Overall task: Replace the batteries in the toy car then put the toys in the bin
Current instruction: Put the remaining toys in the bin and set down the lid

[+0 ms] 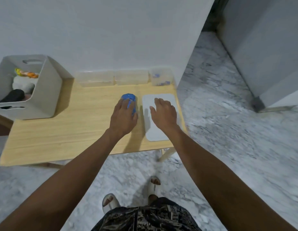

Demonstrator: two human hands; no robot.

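Bin [45, 90] left on table [61, 130], car [128, 97] centre, mat [163, 97] right, tubs [128, 78] behind

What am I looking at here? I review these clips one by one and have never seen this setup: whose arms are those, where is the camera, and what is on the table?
There is no machine. A person wears one wide-angle camera on the head, looking down at their own bare arms. The left hand has its fingers laid over a blue toy car on the wooden table. The right hand is over a white mat, holding nothing. At the left stands a grey bin with toys already inside. Along the wall are three clear plastic containers; the rightmost holds small blue pieces, too blurred to name.
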